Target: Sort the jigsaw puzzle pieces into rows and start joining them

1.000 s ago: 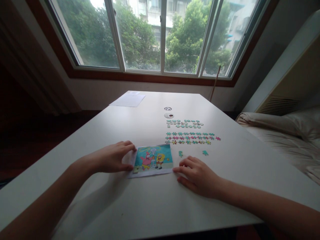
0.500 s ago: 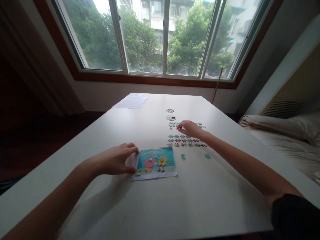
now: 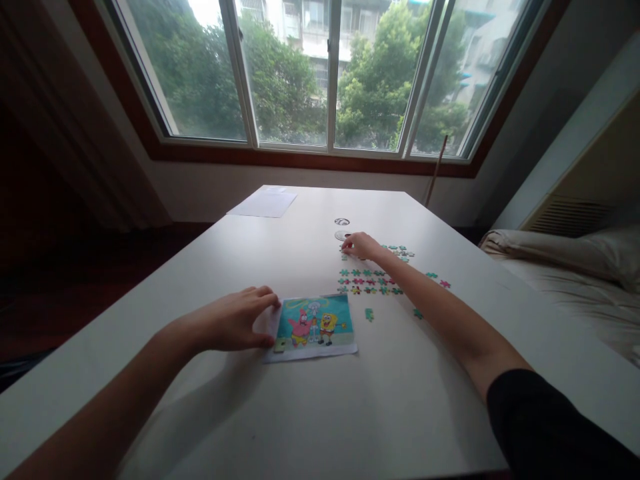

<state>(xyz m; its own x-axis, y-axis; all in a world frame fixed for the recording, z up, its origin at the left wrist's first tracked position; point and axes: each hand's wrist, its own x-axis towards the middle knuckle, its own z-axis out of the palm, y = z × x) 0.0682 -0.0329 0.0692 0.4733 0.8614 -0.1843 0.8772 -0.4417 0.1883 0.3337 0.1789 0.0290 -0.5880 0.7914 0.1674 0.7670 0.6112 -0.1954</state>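
Observation:
My left hand (image 3: pixel 245 317) rests at the left edge of a printed cartoon picture (image 3: pixel 315 323), thumb and fingers spread apart and touching the sheet's margin. A small puzzle piece (image 3: pixel 279 347) lies on the picture's lower left corner. Farther off, my right hand (image 3: pixel 361 246) hovers over the upper left end of rows of jigsaw pieces (image 3: pixel 368 282), its fingertips pinched together. Whatever sits between those fingertips is hidden. A green puzzle piece (image 3: pixel 369 314) lies apart, right of the picture; another green piece (image 3: pixel 418 313) is partly covered by my right forearm.
Beyond the right hand are two round discs, a nearer disc (image 3: pixel 341 235) and a farther disc (image 3: pixel 342 221). White paper (image 3: pixel 267 203) lies at the far left of the white table (image 3: pixel 310 413). A pink piece (image 3: pixel 445 284) sits right of my forearm. Past the table stands a window.
My right hand has moved left and slightly away from me, to the left end of the upper rows. Pieces right of the forearm have come into sight. My left hand stays put.

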